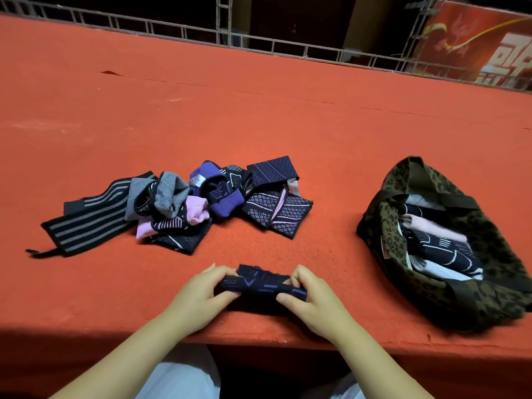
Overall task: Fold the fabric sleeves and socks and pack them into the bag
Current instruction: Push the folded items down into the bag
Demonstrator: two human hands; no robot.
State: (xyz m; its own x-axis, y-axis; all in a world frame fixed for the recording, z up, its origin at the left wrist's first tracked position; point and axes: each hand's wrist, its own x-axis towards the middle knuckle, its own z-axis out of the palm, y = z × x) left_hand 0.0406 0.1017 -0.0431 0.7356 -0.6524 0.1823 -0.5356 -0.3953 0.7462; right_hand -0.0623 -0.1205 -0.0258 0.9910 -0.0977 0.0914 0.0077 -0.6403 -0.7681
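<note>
A dark navy sock with purple marks (260,282) lies folded near the table's front edge. My left hand (198,295) pinches its left end and my right hand (313,298) pinches its right end. Behind them sits a loose pile of socks and sleeves (178,205) in black, grey, purple and pink. A black sleeve with grey stripes (86,223) stretches out at the pile's left. At the right stands an open leopard-print bag (449,295) holding several folded dark, pink and white pieces (440,249).
The red felt-covered table (259,116) runs wide to the back. A metal railing (259,44) lines its far edge, with a red banner (483,44) behind at the top right. My lap shows below the front edge.
</note>
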